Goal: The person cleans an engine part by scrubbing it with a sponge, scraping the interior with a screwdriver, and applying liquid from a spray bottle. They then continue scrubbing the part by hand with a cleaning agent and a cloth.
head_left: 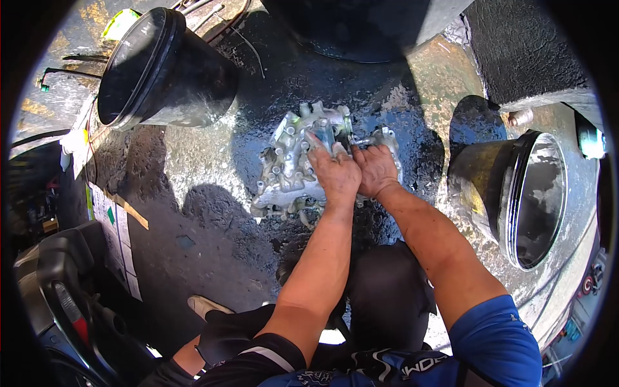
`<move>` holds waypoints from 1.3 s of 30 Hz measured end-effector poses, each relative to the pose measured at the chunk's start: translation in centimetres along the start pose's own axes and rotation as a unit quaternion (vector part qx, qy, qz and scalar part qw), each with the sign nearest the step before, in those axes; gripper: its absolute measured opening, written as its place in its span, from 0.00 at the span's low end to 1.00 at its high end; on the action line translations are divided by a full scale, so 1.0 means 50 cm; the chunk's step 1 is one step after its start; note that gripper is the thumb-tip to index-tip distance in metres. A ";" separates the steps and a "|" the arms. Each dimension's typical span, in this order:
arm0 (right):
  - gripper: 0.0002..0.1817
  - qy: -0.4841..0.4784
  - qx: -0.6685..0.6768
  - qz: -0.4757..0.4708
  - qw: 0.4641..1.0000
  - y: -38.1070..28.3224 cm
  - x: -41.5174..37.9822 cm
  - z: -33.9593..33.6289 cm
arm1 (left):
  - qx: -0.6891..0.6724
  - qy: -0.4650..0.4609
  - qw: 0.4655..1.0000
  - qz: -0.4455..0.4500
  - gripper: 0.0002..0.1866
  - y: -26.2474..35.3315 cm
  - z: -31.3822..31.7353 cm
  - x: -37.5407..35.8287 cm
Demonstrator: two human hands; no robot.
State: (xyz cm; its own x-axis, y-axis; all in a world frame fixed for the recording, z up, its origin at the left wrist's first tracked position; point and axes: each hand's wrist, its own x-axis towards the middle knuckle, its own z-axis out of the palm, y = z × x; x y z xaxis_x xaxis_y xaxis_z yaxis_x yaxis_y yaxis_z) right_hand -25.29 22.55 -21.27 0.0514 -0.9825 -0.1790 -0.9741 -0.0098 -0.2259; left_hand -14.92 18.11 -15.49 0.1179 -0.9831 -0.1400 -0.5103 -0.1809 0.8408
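We look down on a dark, wet-patched floor (193, 151) lit by hard sunlight, with a large dark drum (361, 35) cut off by the top edge; its inside is too dark for us to read. Below it to the left stands a black bucket (200, 84), its wide mouth turned to the outer side of the view, and we see only shadow within. At the right we find a second bucket (480, 187), dark and smeared along its wall, with grey-white patches on a black interior; we cannot tell whether these are liquid, residue or reflection. Between the two buckets, on the floor, lies a pale metal casting (290, 161) full of ports and bosses, directly under our fingers, its broader part showing to their left and a smaller part past them on the right. Our left hand (340, 174) reaches over its upper middle with fingers stretched forward; our right hand (377, 169) is just beside it, touching, fingers bent down toward the metal. We cannot tell whether either hand grasps anything.
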 end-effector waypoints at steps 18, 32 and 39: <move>0.29 -0.144 -0.038 0.025 0.988 -0.036 0.017 -0.074 | 0.202 -0.279 0.937 -0.057 0.36 0.040 -0.031 0.053; 0.39 0.044 -0.047 0.016 0.998 -0.036 -0.008 -0.005 | 0.305 -0.129 0.943 -0.039 0.35 -0.080 -0.253 0.131; 0.40 0.058 -0.029 0.013 0.998 -0.032 0.004 -0.001 | 0.393 -0.200 0.897 0.001 0.27 -0.111 -0.288 0.179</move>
State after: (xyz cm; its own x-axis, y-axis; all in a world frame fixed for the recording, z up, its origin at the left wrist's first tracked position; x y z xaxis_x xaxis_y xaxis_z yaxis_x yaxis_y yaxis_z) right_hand -23.74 22.35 -20.91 0.0039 -0.9975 -0.0706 -0.9860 0.0079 -0.1663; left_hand 1.22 10.73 -13.86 -0.1177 -0.8864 -0.4478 -0.9723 0.0111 0.2336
